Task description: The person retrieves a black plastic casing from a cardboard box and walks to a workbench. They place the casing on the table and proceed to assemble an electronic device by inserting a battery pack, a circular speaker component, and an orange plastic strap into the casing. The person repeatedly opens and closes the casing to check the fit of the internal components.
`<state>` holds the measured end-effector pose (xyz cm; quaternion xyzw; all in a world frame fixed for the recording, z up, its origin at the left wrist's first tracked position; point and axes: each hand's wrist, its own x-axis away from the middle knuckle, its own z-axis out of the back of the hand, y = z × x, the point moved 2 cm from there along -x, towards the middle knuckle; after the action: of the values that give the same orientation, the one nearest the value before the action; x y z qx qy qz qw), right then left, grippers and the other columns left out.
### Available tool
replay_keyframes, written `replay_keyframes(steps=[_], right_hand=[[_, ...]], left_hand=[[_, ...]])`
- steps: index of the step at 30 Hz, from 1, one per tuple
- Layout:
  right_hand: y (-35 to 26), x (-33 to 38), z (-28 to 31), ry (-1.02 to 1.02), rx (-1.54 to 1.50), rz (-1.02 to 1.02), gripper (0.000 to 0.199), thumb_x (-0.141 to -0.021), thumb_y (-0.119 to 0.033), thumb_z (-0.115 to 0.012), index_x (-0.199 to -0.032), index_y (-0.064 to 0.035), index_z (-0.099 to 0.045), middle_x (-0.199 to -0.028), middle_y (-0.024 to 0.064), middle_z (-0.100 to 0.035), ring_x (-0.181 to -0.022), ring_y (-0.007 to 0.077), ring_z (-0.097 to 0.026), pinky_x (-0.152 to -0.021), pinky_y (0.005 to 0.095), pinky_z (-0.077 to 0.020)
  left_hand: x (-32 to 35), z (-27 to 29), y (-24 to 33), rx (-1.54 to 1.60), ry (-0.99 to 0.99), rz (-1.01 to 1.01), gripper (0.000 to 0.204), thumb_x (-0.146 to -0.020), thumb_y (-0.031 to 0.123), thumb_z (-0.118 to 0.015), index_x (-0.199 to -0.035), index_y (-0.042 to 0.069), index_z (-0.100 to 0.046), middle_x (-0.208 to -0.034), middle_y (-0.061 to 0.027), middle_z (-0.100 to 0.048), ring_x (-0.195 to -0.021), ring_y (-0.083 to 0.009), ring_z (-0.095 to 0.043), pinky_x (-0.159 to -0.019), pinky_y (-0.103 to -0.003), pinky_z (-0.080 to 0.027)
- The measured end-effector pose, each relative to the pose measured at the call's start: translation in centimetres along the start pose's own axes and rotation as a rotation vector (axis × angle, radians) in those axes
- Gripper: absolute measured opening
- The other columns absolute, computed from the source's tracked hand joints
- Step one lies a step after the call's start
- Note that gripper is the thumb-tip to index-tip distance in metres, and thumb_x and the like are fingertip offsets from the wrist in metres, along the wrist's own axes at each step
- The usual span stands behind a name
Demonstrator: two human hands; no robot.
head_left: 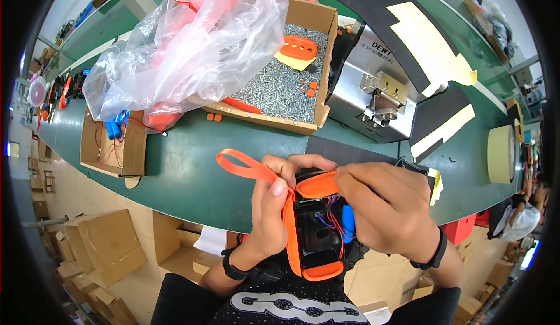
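Orange plastic is forming the open housing (315, 226), which both hands are holding just above the near edge of the green surface (192, 173). The left hand (269, 208) is closing its grip around the left rim and strap (242, 164); the right hand (388, 208) is clasping the right side. It is looking light and rigid, best held by its rims, since the thin red wires (333, 220) and blue cell (348, 223) inside are seeming fragile.

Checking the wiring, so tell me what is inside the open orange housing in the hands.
Inside the orange housing: a black cavity, red wires and a blue cylinder. The right hand covers the rest of that side.
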<state>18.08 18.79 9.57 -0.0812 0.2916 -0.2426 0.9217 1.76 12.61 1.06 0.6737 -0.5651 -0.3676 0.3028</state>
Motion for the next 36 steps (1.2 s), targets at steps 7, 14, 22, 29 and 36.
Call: replay_keyframes(steps=[7,14,22,29,36], right_hand=[[0.2,0.3,-0.2,0.007,0.012,-0.045,0.03,-0.07,-0.013,-0.074,-0.097,-0.0015,-0.071,-0.094,0.0122,-0.07,-0.07,0.0237,-0.073,-0.053,0.0298,-0.0553],[0.4,0.0,0.0,0.041,-0.085,-0.077,0.02,-0.077,-0.006,-0.071,-0.096,-0.0006,-0.069,-0.092,0.0125,-0.069,-0.068,0.0229,-0.07,-0.055,0.029,-0.0536],[-0.1,-2.0,2.3,-0.338,-1.264,-0.989,0.027,-0.112,-0.026,-0.049,-0.116,0.0009,-0.046,-0.116,0.0188,-0.07,-0.068,0.0157,-0.069,-0.056,0.0238,-0.0496],[-0.5,-2.5,1.3,-0.395,-1.301,-0.994,0.028,-0.113,-0.027,-0.047,-0.119,0.0003,-0.045,-0.132,0.0239,-0.065,-0.073,0.0258,-0.076,-0.056,0.0275,-0.0567],[0.3,-2.0,0.3,-0.337,-1.44,-1.067,0.029,-0.112,-0.029,-0.049,-0.121,-0.0021,-0.048,-0.102,0.0154,-0.068,-0.073,0.0283,-0.077,-0.058,0.03,-0.0567]], left_hand=[[0.1,0.0,-0.2,0.032,0.025,0.017,0.025,-0.112,0.029,-0.037,-0.107,0.004,-0.034,-0.128,-0.0423,-0.056,-0.118,-0.0355,-0.064,-0.107,-0.047,-0.052],[-0.1,-0.5,0.1,0.055,0.046,0.016,0.027,-0.111,0.031,-0.041,-0.107,0.005,-0.034,-0.127,-0.0424,-0.055,-0.118,-0.0365,-0.064,-0.108,-0.048,-0.051],[0.6,-0.1,0.4,-0.063,0.106,0.045,0.028,-0.109,0.033,-0.045,-0.11,0.007,-0.036,-0.132,-0.0362,-0.055,-0.114,-0.0274,-0.062,-0.104,-0.042,-0.051],[0.9,-0.1,0.5,-0.093,0.15,0.064,0.032,-0.107,0.036,-0.049,-0.119,0.007,-0.039,-0.131,-0.0209,-0.053,-0.117,-0.0204,-0.054,-0.107,-0.04,-0.043],[1.0,-0.5,0.1,0.011,0.22,0.169,0.035,-0.107,0.038,-0.049,-0.121,0.007,-0.039,-0.123,-0.0141,-0.053,-0.116,-0.0171,-0.053,-0.105,-0.037,-0.043]])
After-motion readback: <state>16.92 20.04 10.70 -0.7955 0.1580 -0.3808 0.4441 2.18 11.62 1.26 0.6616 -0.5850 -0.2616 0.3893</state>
